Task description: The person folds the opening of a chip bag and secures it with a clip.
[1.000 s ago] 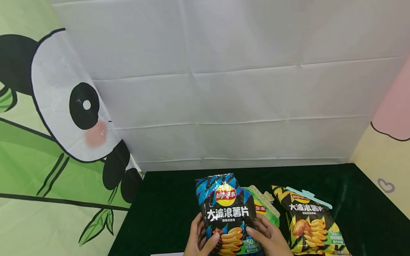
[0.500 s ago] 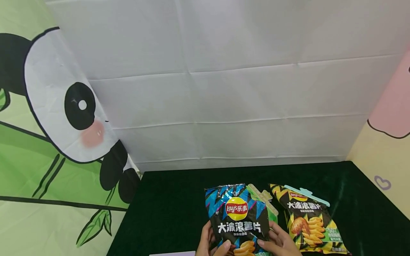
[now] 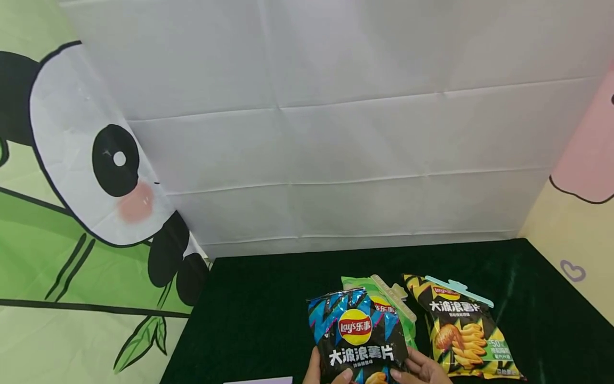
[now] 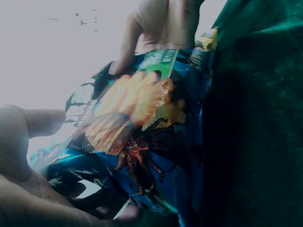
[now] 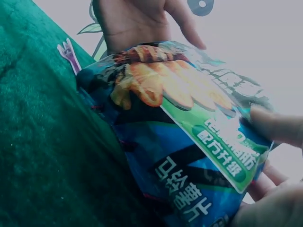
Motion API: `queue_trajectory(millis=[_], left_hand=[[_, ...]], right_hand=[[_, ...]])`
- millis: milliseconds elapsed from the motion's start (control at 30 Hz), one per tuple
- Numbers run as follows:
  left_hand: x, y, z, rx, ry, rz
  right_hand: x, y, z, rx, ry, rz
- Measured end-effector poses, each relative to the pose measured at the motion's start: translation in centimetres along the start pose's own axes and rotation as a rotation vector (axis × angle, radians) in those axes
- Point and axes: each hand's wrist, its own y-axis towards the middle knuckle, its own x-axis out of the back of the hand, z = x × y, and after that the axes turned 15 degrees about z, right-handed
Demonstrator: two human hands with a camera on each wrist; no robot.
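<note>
A blue and black bag of potato chips [image 3: 357, 336] is between both hands at the bottom of the head view, its printed front facing me. My left hand [image 3: 327, 370] grips its left side, thumb on the front and fingers behind, as the left wrist view also shows with the left hand [image 4: 28, 175] around the edge. On the opposite side my right hand [image 3: 422, 368] holds the bag the same way; the right wrist view shows that right hand [image 5: 274, 189] with its thumb on the front. The bag's lower end is cut off in the head view.
Behind the held bag lies a green chip bag [image 3: 352, 281] with a pale green sealing clip [image 3: 394, 296]. To its right is a yellow and black chip bag [image 3: 467, 341] with a light blue clip [image 3: 459, 290]. A lavender clip [image 5: 70, 56] lies on the dark green cloth [image 3: 259, 309].
Both hands have lowered the blue bag and brought it slightly right. More of the green bag behind it now shows. The yellow bag stays where it was.
</note>
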Motion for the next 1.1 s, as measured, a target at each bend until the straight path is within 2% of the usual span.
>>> queue_trajectory(millis=[133,233,333,500,567,733,900,967,1100], left_hand=[[0.0,0.2,1.1,-0.054,-0.09,0.046],[0.0,0.4,1.4,-0.064,-0.088,0.031],[0.1,0.6,1.4,-0.052,-0.038,0.014],[0.4,0.8,1.4,-0.043,-0.026,0.052],[0.5,0.7,1.4,-0.048,-0.035,0.087],[0.2,0.7,-0.1,-0.005,0.127,0.093],[0.9,1.2,-2.7,0.086,0.359,-0.025],[1.3,1.4,-4.0,0.086,0.446,-0.05],[1.8,1.8,-6.4,0.037,0.557,-0.037]], right_hand=[[0.1,0.0,-0.3,0.003,-0.045,-0.004],[0.2,0.0,-0.5,0.012,-0.052,-0.003],[0.3,-0.1,-0.6,0.026,-0.032,0.014],[0.5,0.0,-1.0,0.041,-0.018,0.045],[0.5,0.0,-1.0,0.036,-0.018,0.046],[-0.1,0.0,0.1,0.018,-0.056,-0.043],[-0.6,-0.2,1.3,0.019,-0.068,-0.132],[-0.7,-0.3,1.7,0.021,-0.049,-0.16],[-0.8,-0.5,2.3,0.035,-0.019,-0.195]])
